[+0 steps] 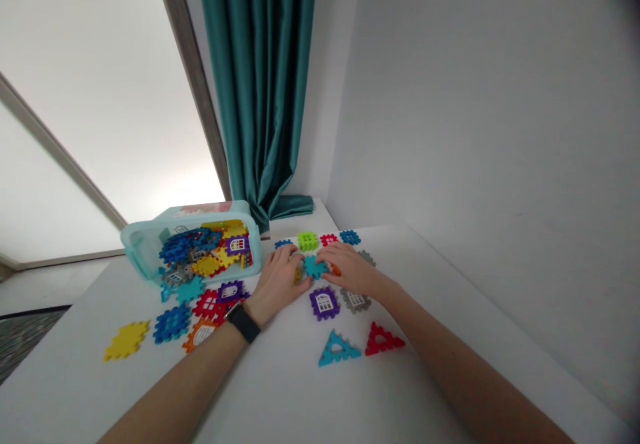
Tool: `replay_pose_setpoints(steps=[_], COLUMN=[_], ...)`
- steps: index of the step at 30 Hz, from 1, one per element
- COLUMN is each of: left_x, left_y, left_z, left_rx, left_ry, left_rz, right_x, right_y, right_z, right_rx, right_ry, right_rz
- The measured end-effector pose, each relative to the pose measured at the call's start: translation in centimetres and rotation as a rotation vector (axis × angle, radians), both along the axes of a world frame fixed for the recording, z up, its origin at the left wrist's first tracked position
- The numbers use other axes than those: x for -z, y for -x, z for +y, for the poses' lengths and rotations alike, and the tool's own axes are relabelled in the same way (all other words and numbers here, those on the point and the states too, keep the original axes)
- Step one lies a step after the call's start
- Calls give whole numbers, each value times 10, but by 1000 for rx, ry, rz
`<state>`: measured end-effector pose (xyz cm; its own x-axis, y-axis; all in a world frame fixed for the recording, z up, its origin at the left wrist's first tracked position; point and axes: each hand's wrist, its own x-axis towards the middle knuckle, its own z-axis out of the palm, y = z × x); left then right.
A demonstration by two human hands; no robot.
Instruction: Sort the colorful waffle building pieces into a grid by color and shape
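A turquoise notched building tile (315, 267) lies between my two hands on the white table. My left hand (283, 276), with a dark watch at its wrist, curls in from the left, its thumb and fingertips at the tile's left edge. Partly covered by that hand is a yellow piece (298, 274). From the right, my right hand (350, 269) has its fingers and thumb at the tile's other edge, above an orange piece (335, 269). Just below are a purple window tile (325, 303) and a grey window tile (356, 301).
Behind my hands sit green (308, 241), red (329, 239) and blue (350, 237) tiles. A tipped clear-teal bin (253, 231) spills tiles at left. Turquoise (339, 349) and red (383, 340) triangles lie nearer me. A wall (475, 164) borders the table's right.
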<state>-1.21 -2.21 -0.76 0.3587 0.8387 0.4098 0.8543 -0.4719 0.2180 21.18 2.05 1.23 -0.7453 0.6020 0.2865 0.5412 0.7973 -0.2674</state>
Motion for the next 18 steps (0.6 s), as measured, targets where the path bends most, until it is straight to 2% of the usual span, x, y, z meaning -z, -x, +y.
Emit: replay_pose_setpoints(steps=[18], left_x=[2], left_y=[-3], left_z=[0], left_rx=[-24], left_ry=[51], left_rz=[35], right_x=[5], right_y=[-3], right_z=[3], right_rx=[-11], right_ry=[-20], right_rz=[7])
